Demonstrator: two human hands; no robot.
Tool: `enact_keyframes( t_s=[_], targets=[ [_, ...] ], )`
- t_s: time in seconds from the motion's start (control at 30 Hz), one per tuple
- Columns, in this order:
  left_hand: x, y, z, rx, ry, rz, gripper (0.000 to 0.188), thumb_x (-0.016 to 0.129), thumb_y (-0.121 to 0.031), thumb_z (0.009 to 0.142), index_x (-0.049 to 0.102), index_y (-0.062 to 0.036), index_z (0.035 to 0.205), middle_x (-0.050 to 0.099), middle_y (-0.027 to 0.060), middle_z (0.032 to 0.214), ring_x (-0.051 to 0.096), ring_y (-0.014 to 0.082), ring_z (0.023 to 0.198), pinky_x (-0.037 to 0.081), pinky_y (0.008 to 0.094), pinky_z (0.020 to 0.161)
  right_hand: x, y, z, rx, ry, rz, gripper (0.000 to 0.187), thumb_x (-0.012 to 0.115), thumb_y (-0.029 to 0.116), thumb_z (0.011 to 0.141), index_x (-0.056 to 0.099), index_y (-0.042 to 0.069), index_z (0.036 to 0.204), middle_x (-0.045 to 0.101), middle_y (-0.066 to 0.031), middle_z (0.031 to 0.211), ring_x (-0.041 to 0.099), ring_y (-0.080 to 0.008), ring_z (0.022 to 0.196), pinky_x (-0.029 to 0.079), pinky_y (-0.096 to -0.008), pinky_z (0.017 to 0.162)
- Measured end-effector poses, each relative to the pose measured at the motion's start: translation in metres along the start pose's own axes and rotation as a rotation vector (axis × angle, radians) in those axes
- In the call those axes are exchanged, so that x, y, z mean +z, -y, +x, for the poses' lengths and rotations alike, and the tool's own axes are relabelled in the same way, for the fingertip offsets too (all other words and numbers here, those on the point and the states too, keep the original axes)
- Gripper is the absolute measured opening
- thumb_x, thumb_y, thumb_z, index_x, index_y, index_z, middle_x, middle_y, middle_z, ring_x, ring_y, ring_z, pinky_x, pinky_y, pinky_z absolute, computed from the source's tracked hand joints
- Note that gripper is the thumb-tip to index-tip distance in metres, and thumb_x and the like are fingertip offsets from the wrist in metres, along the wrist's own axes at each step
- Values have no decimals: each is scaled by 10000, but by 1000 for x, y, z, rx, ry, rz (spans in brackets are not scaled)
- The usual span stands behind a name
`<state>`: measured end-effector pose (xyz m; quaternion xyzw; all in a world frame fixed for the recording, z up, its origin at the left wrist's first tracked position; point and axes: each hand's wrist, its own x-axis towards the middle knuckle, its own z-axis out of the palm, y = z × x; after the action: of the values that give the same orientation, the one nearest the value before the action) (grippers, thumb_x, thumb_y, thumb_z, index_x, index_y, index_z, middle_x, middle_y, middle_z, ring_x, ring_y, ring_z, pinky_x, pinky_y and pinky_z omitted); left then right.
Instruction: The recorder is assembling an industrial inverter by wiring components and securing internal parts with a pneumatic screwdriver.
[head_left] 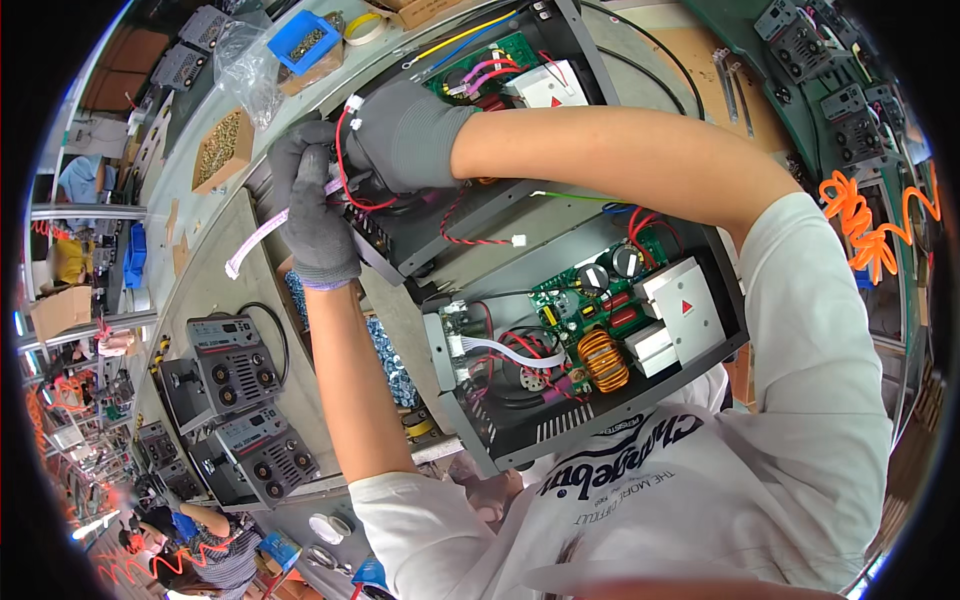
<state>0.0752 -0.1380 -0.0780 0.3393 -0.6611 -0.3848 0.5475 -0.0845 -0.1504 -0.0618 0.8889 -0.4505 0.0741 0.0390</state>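
Head view — left hand (pixel 325 240), fingers (pixel 313 172) closed on white cable (pixel 255 243), right hand (pixel 408 135) — fingers' hold unclear

Orange coiled hose (pixel 850 212) — clear bag (pixel 245 65)

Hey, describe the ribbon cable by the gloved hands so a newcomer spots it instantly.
Find the open dark case farther from the white shirt. At its left end is the gray-gloved left hand, and a pale, flat ribbon cable sticks out past it leftward. Its end plug is free, unlike the white ribbon lying inside the nearer case.
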Motion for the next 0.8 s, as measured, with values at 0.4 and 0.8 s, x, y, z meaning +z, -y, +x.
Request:
enact_keyframes(
  t_s=[0.4,0.8],
  targets=[
    [-7,6,4,-15,-16,23,282,474,-192,968,624,-21,1135,601,53,1057,541,127,896,443,269,808,-36,2,-11,77,50,176,287,752,295,750,740,108,968,719,-156,886,709,-338,860,558,-445,765],
    [-3,6,7,63,8,61,410,429,-346,1048,544,-8,1249,607,104,1173,578,191,1110,451,339,986,-79,-47,-42,-442,134,1067,482,677,90,814,676,81,1296,698,-128,1247,651,-187,1132,509,-322,959]
  ],
)
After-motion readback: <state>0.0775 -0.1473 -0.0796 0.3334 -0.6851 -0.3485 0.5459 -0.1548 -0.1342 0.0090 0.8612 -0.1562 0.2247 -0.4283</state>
